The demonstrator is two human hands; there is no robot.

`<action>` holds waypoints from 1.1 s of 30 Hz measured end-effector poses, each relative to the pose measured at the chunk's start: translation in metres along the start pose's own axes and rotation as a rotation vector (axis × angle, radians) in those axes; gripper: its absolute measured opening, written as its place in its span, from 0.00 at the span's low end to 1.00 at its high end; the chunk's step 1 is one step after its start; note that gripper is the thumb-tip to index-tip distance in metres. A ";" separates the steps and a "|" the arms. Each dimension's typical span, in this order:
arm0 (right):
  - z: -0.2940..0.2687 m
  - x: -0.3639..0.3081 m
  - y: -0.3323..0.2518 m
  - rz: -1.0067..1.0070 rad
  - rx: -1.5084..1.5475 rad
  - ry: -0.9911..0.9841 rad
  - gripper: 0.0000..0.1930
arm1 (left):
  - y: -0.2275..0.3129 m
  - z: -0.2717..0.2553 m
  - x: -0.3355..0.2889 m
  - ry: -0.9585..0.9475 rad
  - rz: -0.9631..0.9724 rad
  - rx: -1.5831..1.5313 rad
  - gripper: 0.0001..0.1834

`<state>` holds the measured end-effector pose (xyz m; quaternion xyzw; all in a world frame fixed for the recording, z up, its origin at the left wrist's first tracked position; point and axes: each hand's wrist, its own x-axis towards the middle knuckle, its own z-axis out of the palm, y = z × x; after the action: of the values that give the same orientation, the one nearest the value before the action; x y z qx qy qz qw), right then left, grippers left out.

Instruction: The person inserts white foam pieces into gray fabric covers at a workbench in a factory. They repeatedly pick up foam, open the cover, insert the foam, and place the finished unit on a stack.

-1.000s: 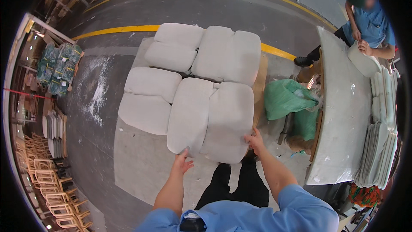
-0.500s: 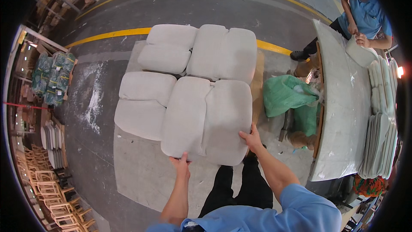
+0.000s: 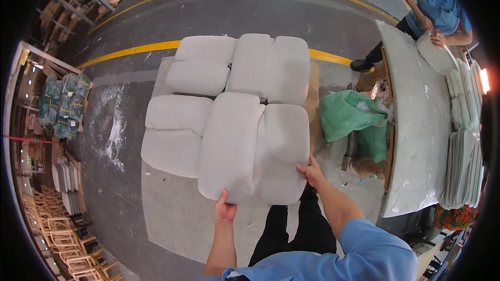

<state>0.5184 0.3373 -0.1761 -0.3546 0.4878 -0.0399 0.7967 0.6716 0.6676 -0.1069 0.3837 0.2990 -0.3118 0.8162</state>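
Pale grey-white seat pads with rounded corners lie in blocks in front of me. My left hand grips the near edge of a long pad, thumb on top and fingers tucked below. Beside it lies another pad, whose right edge my right hand holds, thumb on the upper face and fingers partly hidden at the side. The left pad sits slightly raised against its neighbour. To the left are two more pads, and farther off is another row.
A brown board edge shows right of the pads. Green sacks sit by a plastic-covered table bearing stacked pads. A co-worker handles a pad there. Wooden frames stand at left.
The near left pad has risen and shifted against the right one, and the seam between them looks different. Both hands stay on the pads' edges; the view has shifted slightly.
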 end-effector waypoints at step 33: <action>-0.147 -0.198 0.056 -0.036 -1.009 0.192 0.29 | -0.082 0.146 -0.075 -0.432 -0.602 1.678 0.29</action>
<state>0.2812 0.3831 -0.1013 -0.6980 0.5112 0.1543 0.4772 0.6005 0.5280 -0.0117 0.6900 -0.0971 -0.6910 0.1925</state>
